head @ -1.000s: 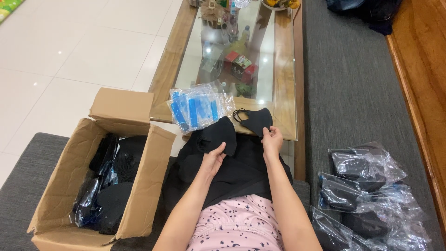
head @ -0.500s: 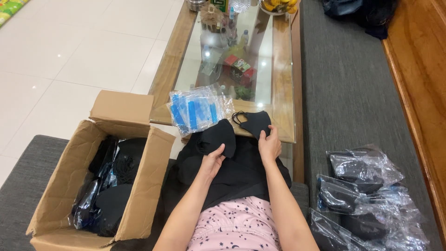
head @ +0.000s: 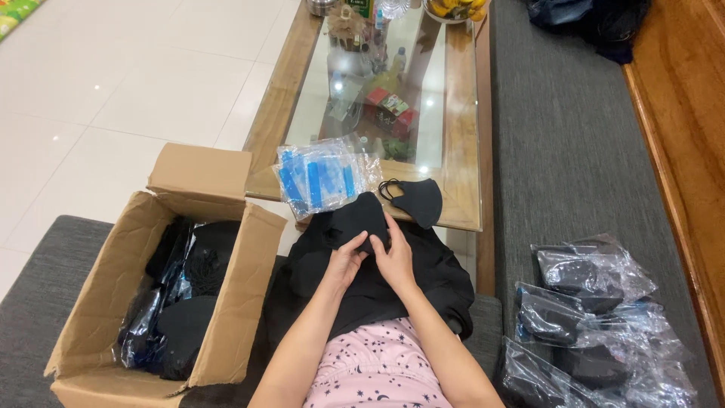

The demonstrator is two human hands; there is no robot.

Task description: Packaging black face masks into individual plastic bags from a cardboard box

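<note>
A long glass-topped coffee table (head: 462, 121) with a wooden frame runs away from the seated person, with a grey sofa seat (head: 563, 151) along its right side and pale floor tiles to its left. An open cardboard box (head: 113, 302) stands on the grey cushion at the person's left, part filled with black masks in clear wrapping. To the person's right, a heap of clear plastic bags (head: 596, 317) packed with black masks lies on the sofa. A spread of black fabric (head: 423, 283) covers the person's lap, reaching up to the near end of the table. On that near table edge sits a clear packet of blue-striped sleeves (head: 321, 175), and just right of it lies a single black face mask (head: 417, 200) with its ear loop showing. Both hands meet over the lap on a small stack of black masks (head: 359, 219): the left hand (head: 343, 263) has its fingers closed on the stack's lower left edge, and the right hand (head: 394, 258) presses its fingers, held together, against the stack's right side.
</note>
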